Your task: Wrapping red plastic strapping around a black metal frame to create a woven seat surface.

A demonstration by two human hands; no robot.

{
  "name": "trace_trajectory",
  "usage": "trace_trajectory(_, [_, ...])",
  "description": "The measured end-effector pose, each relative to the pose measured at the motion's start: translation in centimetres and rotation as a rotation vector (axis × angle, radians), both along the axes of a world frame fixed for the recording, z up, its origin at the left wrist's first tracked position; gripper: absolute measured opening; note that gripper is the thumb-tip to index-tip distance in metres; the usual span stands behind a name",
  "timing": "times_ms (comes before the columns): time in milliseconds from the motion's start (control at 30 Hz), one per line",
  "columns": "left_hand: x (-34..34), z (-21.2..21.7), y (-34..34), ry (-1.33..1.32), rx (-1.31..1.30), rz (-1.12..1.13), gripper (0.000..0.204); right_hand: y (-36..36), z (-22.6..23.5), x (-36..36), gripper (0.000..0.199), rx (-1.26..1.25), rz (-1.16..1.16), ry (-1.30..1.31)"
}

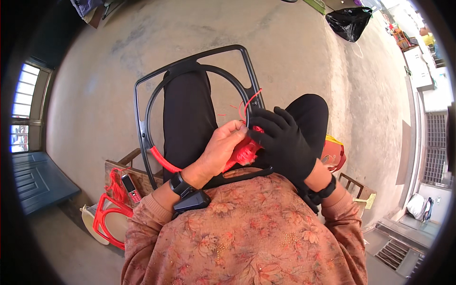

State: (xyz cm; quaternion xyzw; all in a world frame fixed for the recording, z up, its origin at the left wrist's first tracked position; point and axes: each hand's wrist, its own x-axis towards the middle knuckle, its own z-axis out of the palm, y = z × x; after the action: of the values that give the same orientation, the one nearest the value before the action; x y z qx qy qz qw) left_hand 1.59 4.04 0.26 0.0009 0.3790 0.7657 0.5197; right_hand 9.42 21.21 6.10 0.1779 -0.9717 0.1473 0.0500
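Across my lap rests a black frame point(190, 62) with a round inner ring. Red cord point(164, 160) is wound tightly round the ring's lower left part. A loose bundle of the red cord point(245, 154) hangs between my hands, and a thin cord end sticks up past the ring's right side. My bare left hand point(221, 146) is closed, thumb and finger pinching the cord at the ring. My right hand point(285, 142), in a black glove, is bent over the cord and the ring's right side; its fingertips are partly hidden.
On a wooden stool at the left lie a red phone point(131, 188) and loose red strands point(117, 185). Beside it is a red-wrapped frame point(101, 213). A red and yellow bag point(335, 154) stands by my right leg. A black plastic bag point(349, 23) lies on the far floor.
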Motion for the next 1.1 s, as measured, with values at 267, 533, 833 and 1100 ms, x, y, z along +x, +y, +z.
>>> trace_trajectory(267, [-1.1, -0.9, 0.0, 0.064, -0.183, -0.174, 0.019, 2.4, 0.4, 6.5, 0.048, -1.92, -0.559, -0.383])
trace_trajectory(533, [-0.7, -1.5, 0.0, -0.058, -0.075, -0.157, 0.023, 18.9, -1.6, 15.1, 0.034, -1.834, -0.928, 0.078])
trace_trajectory(833, [-0.5, -1.4, 0.2, -0.111, -0.023, -0.056, 0.018, 27.2, -9.1, 16.6, 0.029, -0.772, -1.286, 0.146])
trace_trajectory(1100, [0.3, -1.8, 0.3, 0.138, -0.176, 0.048, 0.015, 9.7, -1.4, -0.7, 0.055, -0.49, -0.597, 0.11])
